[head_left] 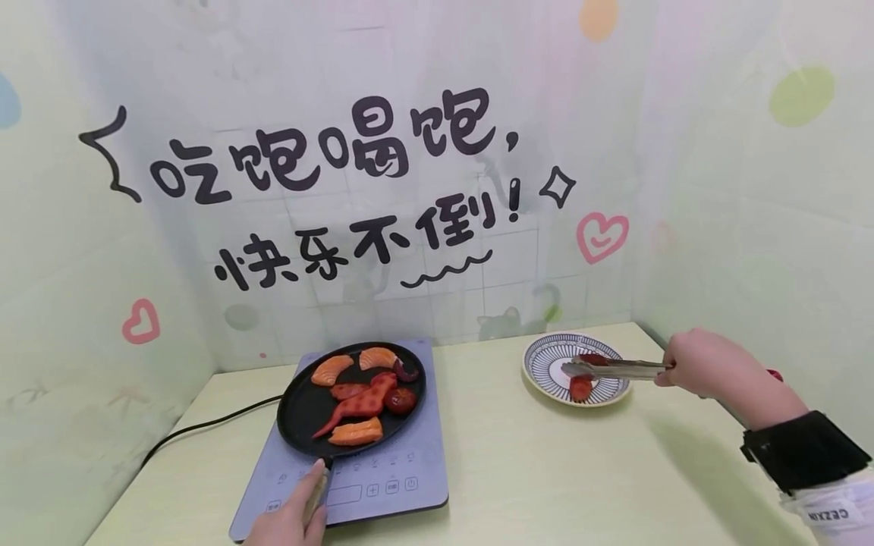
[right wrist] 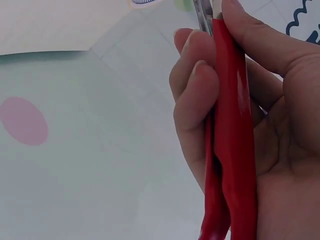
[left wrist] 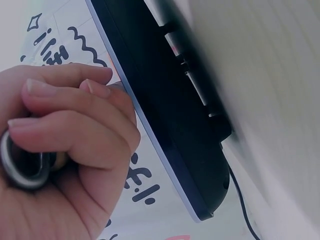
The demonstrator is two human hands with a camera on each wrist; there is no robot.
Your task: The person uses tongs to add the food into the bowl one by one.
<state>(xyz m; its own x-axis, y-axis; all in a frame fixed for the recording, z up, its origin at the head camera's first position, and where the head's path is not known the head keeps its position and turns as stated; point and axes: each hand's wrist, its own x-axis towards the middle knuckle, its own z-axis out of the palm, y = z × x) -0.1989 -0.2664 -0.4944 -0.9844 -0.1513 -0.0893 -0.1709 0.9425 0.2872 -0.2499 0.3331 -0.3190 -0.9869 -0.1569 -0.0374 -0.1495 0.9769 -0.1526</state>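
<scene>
My left hand (head_left: 290,519) grips the handle (head_left: 315,493) of a black frying pan (head_left: 300,417). In the left wrist view the left hand (left wrist: 75,115) has its fingers curled round that handle, whose ring end (left wrist: 25,167) shows. Inside the pan lie orange salmon-like slices (head_left: 332,370), a flat red spotted piece (head_left: 369,398), a round dark red piece (head_left: 399,400) and a curled purple piece (head_left: 406,370). My right hand (head_left: 724,371) holds metal tongs (head_left: 628,369) with red handles (right wrist: 235,125). Their tips are over a patterned plate (head_left: 546,364), at red food pieces (head_left: 581,388); whether they pinch one, I cannot tell.
Under the pan sits a flat induction cooker (head_left: 423,470) with touch buttons, its black cord (head_left: 205,421) running left. Both stand on a pale table (head_left: 519,470). Printed wall sheets (head_left: 410,318) enclose the back and sides.
</scene>
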